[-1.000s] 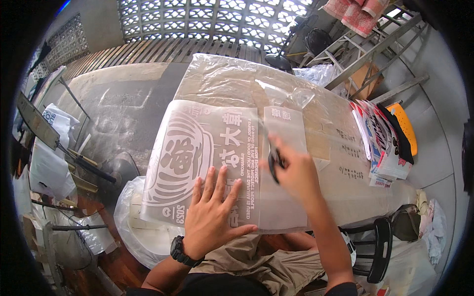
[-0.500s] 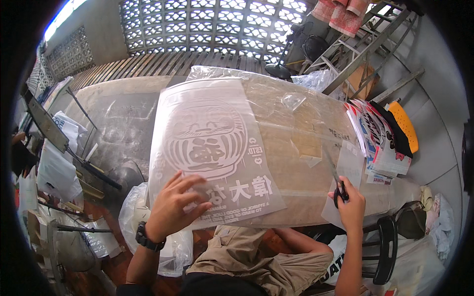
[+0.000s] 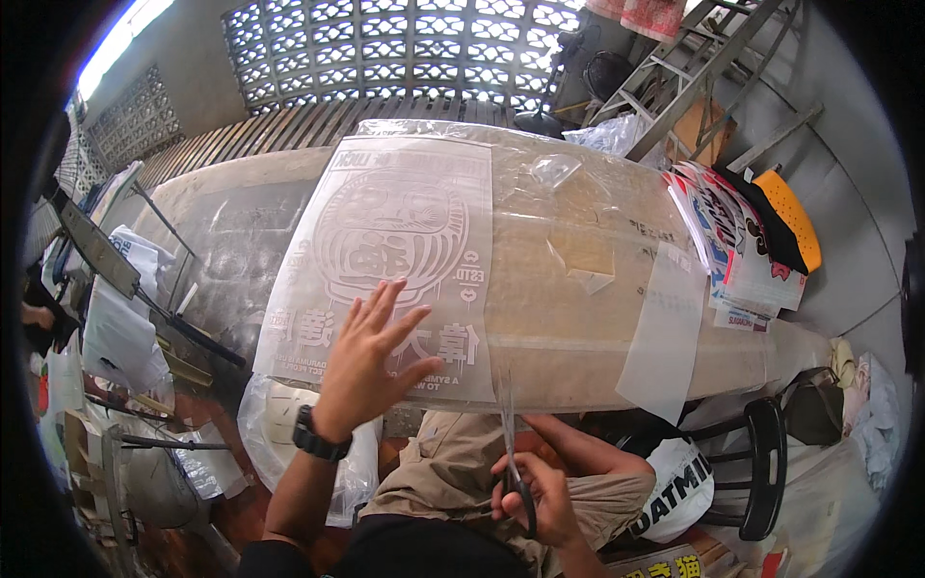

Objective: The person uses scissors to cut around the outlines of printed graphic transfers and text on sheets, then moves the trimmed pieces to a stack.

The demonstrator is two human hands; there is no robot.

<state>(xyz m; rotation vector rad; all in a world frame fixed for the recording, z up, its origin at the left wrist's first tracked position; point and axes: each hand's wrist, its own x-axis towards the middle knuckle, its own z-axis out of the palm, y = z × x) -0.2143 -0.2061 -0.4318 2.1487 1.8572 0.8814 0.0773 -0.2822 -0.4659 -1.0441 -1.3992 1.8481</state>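
One pair of scissors (image 3: 513, 453) and one printed sheet (image 3: 390, 255) at a plastic-covered table (image 3: 559, 337).
Nearest, the scissors were gripped in the right hand (image 3: 544, 501), its fingers curled about the handles, the blades pointed away from the body near the sheet's near right corner. The left hand (image 3: 371, 356) was held over the sheet's near part, fingers spread wide and nothing grasped (contact could not be told). The sheet was laid flat on the table; one pale strip (image 3: 665, 328) was placed well apart, to its right. Cutting was judged to be partway, the strip being already separate; whether more was left could not be told. Beyond, one stack of printed pieces (image 3: 742, 241), too overlapped for counting, one stepladder (image 3: 713, 79) and one lattice wall (image 3: 405, 53) were seen.
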